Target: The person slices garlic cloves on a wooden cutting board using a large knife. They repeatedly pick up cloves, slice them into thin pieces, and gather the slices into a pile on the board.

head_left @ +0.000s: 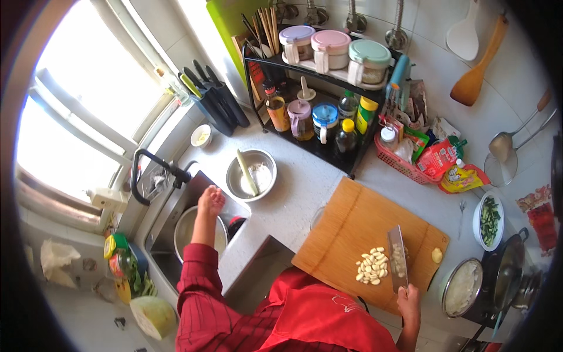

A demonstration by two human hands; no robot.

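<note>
My right hand (pixel 409 302) grips the handle of a cleaver (pixel 397 259), whose broad blade stands over the right part of a wooden cutting board (pixel 341 220). A pile of peeled garlic cloves (pixel 372 265) lies just left of the blade, and a piece of ginger (pixel 436 255) sits near the board's right edge. My left hand (pixel 211 200) is raised by the sink, fingers curled, near a steel bowl (pixel 233 193) that holds a pale green stalk (pixel 247 172). Whether it holds anything cannot be told. Below the left forearm, a metal basin (pixel 182 233) rests in the sink.
A black faucet (pixel 140 176) arches at the sink. A black rack (pixel 308 160) with jars and bottles stands behind, beside a knife block (pixel 220 108) and a red basket (pixel 398 166). At right are a bowl of cut greens (pixel 489 222), another bowl (pixel 462 288) and a wok (pixel 510 270).
</note>
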